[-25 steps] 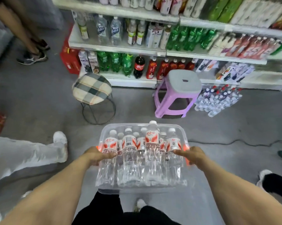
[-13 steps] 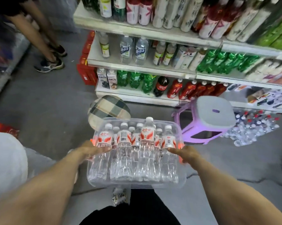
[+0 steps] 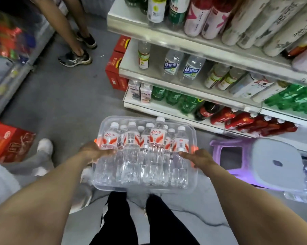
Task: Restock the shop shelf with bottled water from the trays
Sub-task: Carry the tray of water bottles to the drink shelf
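Holding the likely heavy tray (image 3: pixel 149 189): your left hand (image 3: pixel 96 152) and right hand (image 3: pixel 198 159) curl round its 9 and 3 o'clock edges.

Legible marks, head view:

- Water bottles (image 3: pixel 158 137) in the tray (image 3: pixel 145 189): red-and-white labels with red characters 娃哈哈, clearest on the tallest bottle and the leftmost one.
- Barcode bottle (image 3: pixel 131 137), same tray: barcode faces the camera, digits too small to read.
- Two blue-label bottles (image 3: pixel 172 66) on the middle shelf (image 3: pixel 166 77): white characters 补水啦.
- Cola bottle (image 3: pixel 206 112) on the bottom shelf (image 3: pixel 166 110): red label, white Coca-Cola script.
- Green-label bottle (image 3: pixel 177 11) on the top shelf (image 3: pixel 166 35): 山 readable, the rest unclear.
- Red cartons (image 3: pixel 115 68) beside the shelf end: print blurred, unreadable.
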